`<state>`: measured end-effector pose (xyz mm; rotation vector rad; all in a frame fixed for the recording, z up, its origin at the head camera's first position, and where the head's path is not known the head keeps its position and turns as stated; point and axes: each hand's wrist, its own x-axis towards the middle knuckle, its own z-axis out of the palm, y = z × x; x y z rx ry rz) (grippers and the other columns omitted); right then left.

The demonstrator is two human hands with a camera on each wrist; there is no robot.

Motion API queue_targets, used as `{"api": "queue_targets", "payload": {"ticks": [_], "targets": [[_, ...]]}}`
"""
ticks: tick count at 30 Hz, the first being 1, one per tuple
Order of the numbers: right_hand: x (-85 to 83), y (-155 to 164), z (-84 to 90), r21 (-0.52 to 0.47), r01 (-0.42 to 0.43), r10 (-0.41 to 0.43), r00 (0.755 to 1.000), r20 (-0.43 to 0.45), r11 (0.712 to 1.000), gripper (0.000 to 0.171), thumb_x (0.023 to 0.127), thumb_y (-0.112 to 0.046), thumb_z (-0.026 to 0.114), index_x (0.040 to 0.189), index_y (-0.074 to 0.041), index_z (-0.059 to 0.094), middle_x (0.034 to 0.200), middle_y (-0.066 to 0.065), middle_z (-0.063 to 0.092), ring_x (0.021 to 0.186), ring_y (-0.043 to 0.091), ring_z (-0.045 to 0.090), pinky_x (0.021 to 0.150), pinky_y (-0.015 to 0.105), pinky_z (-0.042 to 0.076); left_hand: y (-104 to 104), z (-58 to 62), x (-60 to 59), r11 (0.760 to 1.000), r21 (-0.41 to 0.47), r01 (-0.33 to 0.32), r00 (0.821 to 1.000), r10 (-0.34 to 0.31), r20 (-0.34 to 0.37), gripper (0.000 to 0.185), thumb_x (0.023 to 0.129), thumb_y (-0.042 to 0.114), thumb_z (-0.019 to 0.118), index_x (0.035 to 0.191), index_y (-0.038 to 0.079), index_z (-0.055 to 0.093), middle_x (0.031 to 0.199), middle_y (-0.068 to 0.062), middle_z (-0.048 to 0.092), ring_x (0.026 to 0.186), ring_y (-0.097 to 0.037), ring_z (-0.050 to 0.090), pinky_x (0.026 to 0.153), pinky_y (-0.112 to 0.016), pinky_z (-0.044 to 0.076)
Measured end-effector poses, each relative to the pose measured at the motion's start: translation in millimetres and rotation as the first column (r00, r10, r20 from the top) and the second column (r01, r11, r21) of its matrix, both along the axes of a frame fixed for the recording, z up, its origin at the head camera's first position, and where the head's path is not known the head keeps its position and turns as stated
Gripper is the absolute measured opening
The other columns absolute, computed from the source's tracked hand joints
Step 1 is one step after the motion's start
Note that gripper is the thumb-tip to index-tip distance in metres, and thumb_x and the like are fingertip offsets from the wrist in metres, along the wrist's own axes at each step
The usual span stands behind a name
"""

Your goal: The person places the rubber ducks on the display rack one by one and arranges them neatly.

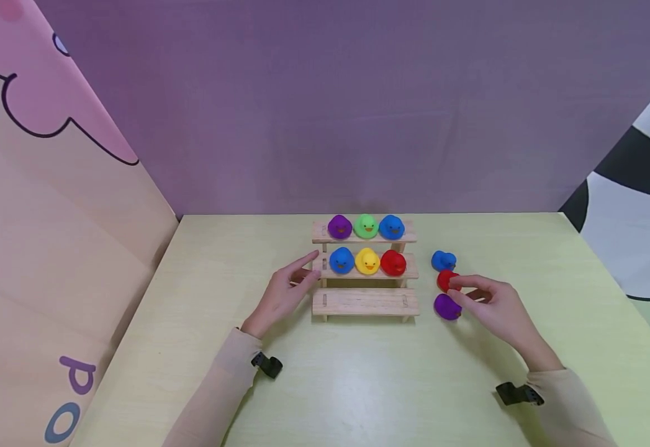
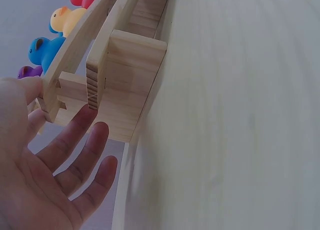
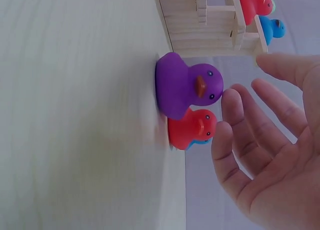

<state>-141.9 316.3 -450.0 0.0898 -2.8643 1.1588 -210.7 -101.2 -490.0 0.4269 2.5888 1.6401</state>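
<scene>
My left hand is at the left end of a three-step wooden rack, fingers mostly straight and touching the middle step's end. The middle step carries a blue duck, a yellow duck and a red duck. To the rack's right, my right hand reaches over a second red duck on the table, fingertips right at it. In the right wrist view its fingers are loosely bent and spread, close by the head of a purple duck, which partly hides that red duck.
A purple duck, a green duck and a blue duck stand on the top step. Another blue duck sits on the table behind the loose red one. A purple cloth wall rises at the table's back edge.
</scene>
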Motion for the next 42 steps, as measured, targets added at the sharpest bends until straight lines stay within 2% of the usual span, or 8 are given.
{"api": "queue_targets", "payload": {"ticks": [8,14,24,31,42], "targets": [[2.7,5.1,-2.3,-0.005,-0.008,0.009,0.999,0.040,1.000,0.039,0.101,-0.039,0.075,0.130,-0.012,0.076,0.130,0.014,0.075,0.093,0.007,0.067,0.076,0.027,0.054,0.0,0.9,1.4,1.000,-0.004,0.002,1.000,-0.002,0.004,0.048,0.109,0.042,0.061,0.156,0.039,0.054,0.119,-0.003,0.080,0.103,-0.019,0.071,0.084,-0.034,0.057],[3.7,7.7,-6.0,0.006,-0.012,0.012,0.997,0.073,1.000,0.041,0.100,-0.040,0.075,0.131,-0.012,0.075,0.133,0.015,0.074,0.098,0.016,0.068,0.076,0.028,0.054,-1.0,0.5,2.3,1.000,-0.003,0.006,1.000,-0.006,0.014,0.048,0.109,0.043,0.061,0.156,0.040,0.054,0.121,-0.003,0.079,0.103,-0.019,0.069,0.083,-0.033,0.057],[6.2,9.1,-13.7,-0.016,-0.050,0.051,0.989,0.139,0.999,0.043,0.099,-0.031,0.078,0.134,-0.008,0.072,0.134,0.019,0.072,0.101,0.023,0.071,0.073,0.028,0.056,-1.3,2.1,2.8,1.000,-0.004,0.001,1.000,-0.001,0.014,0.048,0.109,0.041,0.061,0.157,0.037,0.054,0.119,-0.003,0.079,0.102,-0.019,0.069,0.083,-0.033,0.056],[5.9,9.5,-16.3,0.004,-0.077,0.075,0.987,0.145,0.997,0.044,0.097,-0.028,0.080,0.134,-0.006,0.072,0.133,0.021,0.071,0.101,0.027,0.072,0.069,0.028,0.055,-0.4,2.2,2.2,1.000,0.010,0.010,1.000,-0.010,0.014,0.049,0.109,0.038,0.062,0.157,0.033,0.054,0.119,-0.004,0.079,0.101,-0.019,0.070,0.083,-0.032,0.057],[6.8,9.7,-12.0,0.002,-0.087,0.086,0.985,0.152,0.996,0.045,0.096,-0.024,0.080,0.135,-0.004,0.071,0.136,0.024,0.070,0.101,0.030,0.074,0.069,0.028,0.056,0.3,2.1,0.6,1.000,0.016,0.012,1.000,-0.012,0.003,0.049,0.109,0.036,0.063,0.157,0.034,0.054,0.120,-0.005,0.079,0.098,-0.018,0.068,0.080,-0.032,0.056]]}}
